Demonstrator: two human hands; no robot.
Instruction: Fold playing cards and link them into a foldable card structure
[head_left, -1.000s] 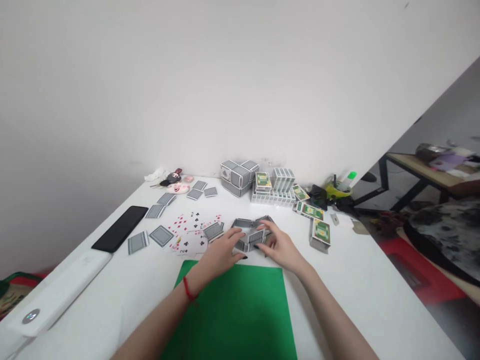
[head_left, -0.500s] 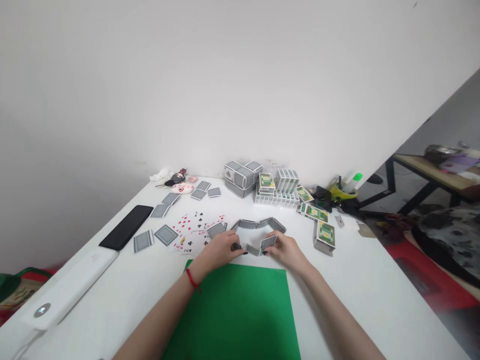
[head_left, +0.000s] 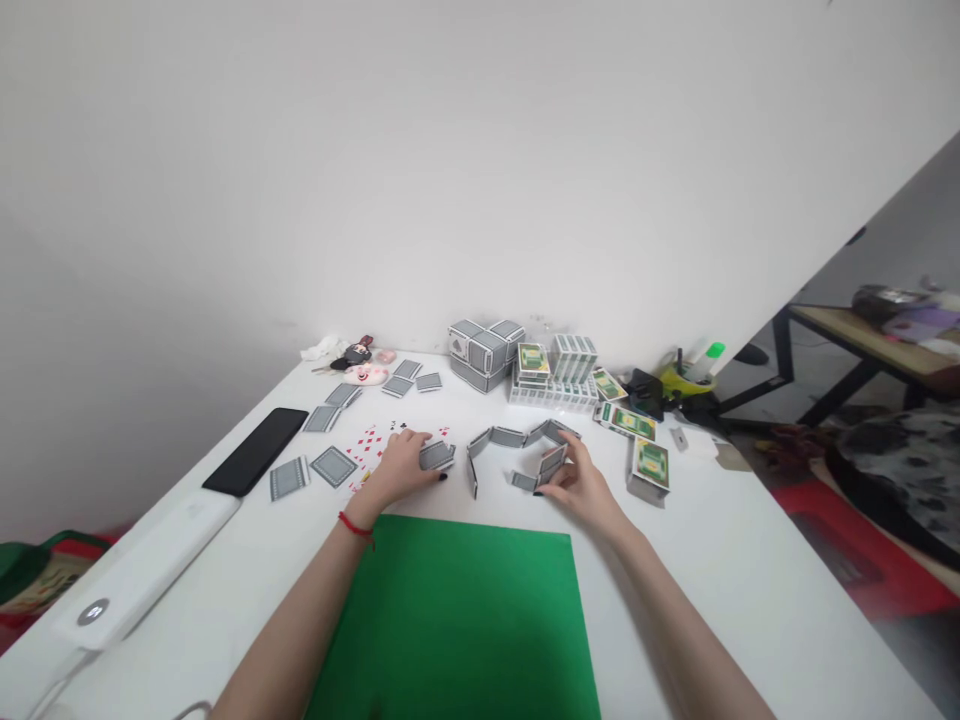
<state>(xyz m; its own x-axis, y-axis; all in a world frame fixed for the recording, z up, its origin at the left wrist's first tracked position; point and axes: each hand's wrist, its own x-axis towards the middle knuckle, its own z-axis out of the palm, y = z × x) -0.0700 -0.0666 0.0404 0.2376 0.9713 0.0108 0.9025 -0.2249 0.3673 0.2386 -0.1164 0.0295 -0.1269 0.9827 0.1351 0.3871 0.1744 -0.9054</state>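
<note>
I count one green mat (head_left: 465,610), one black phone (head_left: 255,450), one white power bank (head_left: 142,575), one folded card chain (head_left: 510,437), and two hands: left hand (head_left: 401,468), right hand (head_left: 589,490).

Bare green mat (head_left: 465,620) nearside; beyond, chain of folded cards (head_left: 510,437), loose cards (head_left: 332,466) (phone (head_left: 255,452) leftward)

We see bright, even, diffuse light; shadows on the white table (head_left: 735,560) are faint. Wide-angle distortion bends the edges, and small distant details look soft.

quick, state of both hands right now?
Left hand: fingers on folded card, grip cannot be told.
Right hand: closed, pinching end of card chain.
</note>
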